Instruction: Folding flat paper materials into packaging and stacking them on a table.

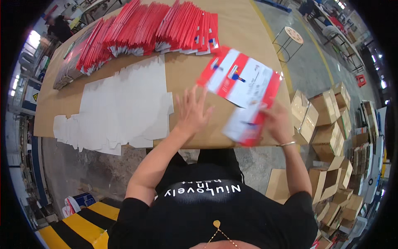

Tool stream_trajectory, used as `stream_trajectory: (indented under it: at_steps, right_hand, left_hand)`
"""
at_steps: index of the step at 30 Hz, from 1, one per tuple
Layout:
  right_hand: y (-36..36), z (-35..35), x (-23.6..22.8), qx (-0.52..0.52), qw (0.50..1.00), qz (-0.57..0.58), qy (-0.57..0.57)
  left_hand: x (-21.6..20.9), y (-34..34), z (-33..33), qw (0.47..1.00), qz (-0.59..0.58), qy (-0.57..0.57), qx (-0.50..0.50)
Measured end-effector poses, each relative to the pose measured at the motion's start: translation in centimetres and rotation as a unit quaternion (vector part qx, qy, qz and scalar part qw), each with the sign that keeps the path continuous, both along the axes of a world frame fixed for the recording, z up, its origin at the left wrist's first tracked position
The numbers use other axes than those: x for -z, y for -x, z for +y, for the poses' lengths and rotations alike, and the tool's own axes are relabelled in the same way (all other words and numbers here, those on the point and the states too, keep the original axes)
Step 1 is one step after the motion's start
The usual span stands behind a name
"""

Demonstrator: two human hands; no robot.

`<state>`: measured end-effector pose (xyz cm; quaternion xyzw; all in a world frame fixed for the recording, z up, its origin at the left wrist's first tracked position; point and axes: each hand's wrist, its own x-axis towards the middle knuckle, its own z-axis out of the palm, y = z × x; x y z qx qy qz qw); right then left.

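Note:
A red-and-white printed card (253, 79) lies tilted over the right part of the brown table, blurred by motion. Its lower flap (238, 124) hangs at an angle towards me, and I cannot tell whether it is one piece with the rest. My right hand (277, 118) grips the card at its right edge, with some of the fingers hidden or smeared. Left of the card, my left hand (192, 111) has its fingers spread, with the tips close to the card's lower left corner and nothing held.
Rows of red folded cards (141, 29) stand packed along the table's far side. White paper sheets (124, 103) overlap on the brown table covering (186, 70). To the right are cardboard boxes (327, 108) and a round stool (293, 35). A person (60, 27) is at the far left.

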<state>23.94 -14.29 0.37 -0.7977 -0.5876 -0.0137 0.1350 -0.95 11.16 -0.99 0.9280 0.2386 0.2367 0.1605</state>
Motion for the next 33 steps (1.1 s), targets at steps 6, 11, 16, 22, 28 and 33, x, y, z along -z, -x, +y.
stream_trajectory:
  at_steps: [6, 11, 16, 22, 28, 33]
  right_hand:
    - [-6.3, -4.0, -2.6, 0.252, 0.767, 0.568, -0.162]
    - [-12.6, -2.2, -3.3, 0.098, 0.794, 0.590, -0.107]
    - [-21.0, 14.9, 1.3, 0.096, 0.912, 0.385, -0.107]
    - [-20.9, 34.4, 4.3, 0.179, 0.937, 0.233, -0.189]
    - [-9.1, 41.3, -2.0, 0.104, 0.994, 0.011, -0.035]
    - [11.0, 32.9, -1.9, -0.427, 0.892, 0.140, -0.053]
  left_hand:
    - [1.1, 5.0, -1.1, 0.997, -0.010, -0.033, 0.065]
    - [1.3, 5.2, -1.2, 0.996, -0.042, 0.022, 0.070]
    - [1.3, 5.1, -1.3, 0.997, -0.023, 0.022, 0.066]
    - [0.6, 4.3, -1.6, 0.996, -0.025, 0.022, 0.082]
    - [1.7, 6.2, -1.1, 0.998, -0.038, 0.028, 0.042]
    - [3.4, 5.0, -1.1, 0.993, -0.096, -0.003, 0.071]
